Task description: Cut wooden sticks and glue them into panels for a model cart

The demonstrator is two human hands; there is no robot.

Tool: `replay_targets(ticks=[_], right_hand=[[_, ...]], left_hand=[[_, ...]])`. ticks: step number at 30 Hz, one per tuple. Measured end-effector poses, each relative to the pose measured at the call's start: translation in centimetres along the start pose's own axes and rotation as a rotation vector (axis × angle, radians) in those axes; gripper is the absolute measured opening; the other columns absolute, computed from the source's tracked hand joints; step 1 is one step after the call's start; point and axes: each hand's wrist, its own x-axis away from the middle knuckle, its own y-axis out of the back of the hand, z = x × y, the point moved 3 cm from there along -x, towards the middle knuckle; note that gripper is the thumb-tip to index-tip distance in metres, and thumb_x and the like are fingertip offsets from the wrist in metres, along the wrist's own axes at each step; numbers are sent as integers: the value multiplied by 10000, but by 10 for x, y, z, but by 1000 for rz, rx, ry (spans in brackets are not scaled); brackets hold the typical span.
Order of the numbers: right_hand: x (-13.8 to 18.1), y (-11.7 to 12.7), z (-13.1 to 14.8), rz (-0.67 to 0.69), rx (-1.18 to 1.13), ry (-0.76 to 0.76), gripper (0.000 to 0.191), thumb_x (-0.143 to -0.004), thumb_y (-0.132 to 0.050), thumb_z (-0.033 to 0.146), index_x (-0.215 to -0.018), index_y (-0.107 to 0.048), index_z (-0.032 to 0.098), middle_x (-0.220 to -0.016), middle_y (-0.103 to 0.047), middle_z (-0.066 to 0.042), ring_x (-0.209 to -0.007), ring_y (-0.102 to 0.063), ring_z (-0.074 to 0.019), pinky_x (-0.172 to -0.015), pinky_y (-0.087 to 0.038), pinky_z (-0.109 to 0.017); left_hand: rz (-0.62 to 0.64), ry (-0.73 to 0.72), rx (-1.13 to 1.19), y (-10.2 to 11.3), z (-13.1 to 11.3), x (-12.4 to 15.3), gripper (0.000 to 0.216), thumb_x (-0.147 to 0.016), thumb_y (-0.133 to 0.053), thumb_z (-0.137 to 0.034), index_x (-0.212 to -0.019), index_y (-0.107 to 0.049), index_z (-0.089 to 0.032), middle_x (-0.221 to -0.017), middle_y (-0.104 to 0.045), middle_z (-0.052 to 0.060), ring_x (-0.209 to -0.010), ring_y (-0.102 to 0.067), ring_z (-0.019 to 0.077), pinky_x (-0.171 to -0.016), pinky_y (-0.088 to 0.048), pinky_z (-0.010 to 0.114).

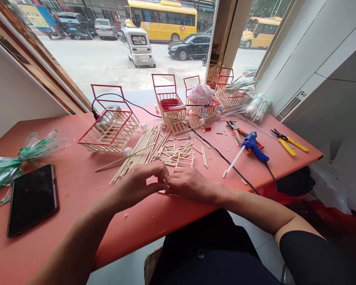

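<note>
Right at the near edge of the pink table [77, 186], both hands meet. The left hand [142, 181] has its grip pinched closed on a short pale stick [165, 181] (barely visible). The right hand [192, 184] touches it, but its grip is curled under, so I cannot tell. Loose sticks [148, 148] lie just beyond.

I see my left hand [142, 180] and right hand [190, 184] meeting fingertip to fingertip on the pink table [77, 178]. The left pinches a small pale piece [165, 181]; whether the right grips it, I cannot tell. Just beyond both hands lies a heap of thin sticks [145, 148]. The blue glue gun [253, 146] lies off right of my right hand, and the phone [32, 198] well left of my left.
</note>
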Motion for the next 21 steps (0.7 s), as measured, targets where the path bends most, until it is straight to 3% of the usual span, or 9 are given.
replay_targets(ticks=[5, 12, 21], right_hand=[[0, 0, 0, 7, 11, 8, 244, -1204, -699, 438, -1154, -770, 210, -1015, -882, -18, -883, -771, -170, -799, -509, -320], [-1, 2, 2, -106, 22, 49, 282, -1211, -690, 428, -1077, -780, 197, -940, -870, -6, -825, -733, -161, -798, -495, -318], [-2, 7, 3, -139, 9, 69, 297, -1235, -637, 410, -1106, -781, 184, -939, -863, -2, -796, -716, -162, -792, -491, -309]], left_hand=[[5, 26, 19, 0, 0, -1, 148, -1005, -779, -195, -857, -776, -200, -841, -791, 21, -778, -724, 144, -735, -568, 227], [-19, -5, 21, 0, -2, -1, 151, -977, -776, -116, -858, -767, -208, -832, -788, 3, -758, -727, 133, -724, -569, 204], [-28, -46, -1, 0, -4, -1, 180, -968, -763, -59, -858, -763, -201, -833, -784, -5, -756, -715, 124, -723, -555, 198]])
